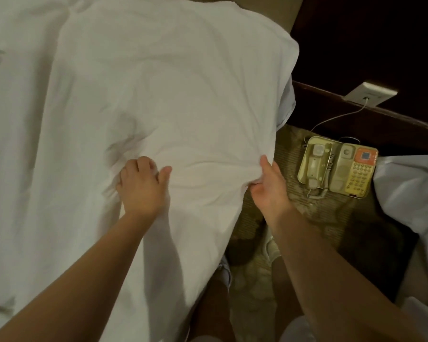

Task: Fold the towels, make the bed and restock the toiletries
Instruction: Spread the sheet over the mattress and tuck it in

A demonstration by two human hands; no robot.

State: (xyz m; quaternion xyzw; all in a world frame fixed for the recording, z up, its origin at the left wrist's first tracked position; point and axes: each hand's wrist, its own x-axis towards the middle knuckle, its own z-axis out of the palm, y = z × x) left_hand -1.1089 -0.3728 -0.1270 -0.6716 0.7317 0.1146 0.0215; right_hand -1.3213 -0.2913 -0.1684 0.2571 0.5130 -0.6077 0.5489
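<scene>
Left hand [141, 187] and right hand [269, 187] bunch creased white pillowcase [173, 95], apparently.

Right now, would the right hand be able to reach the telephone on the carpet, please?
Probably yes: nothing lies between the right hand and the telephone beside it, but the hand grips the white bedding and must first let go.
</scene>
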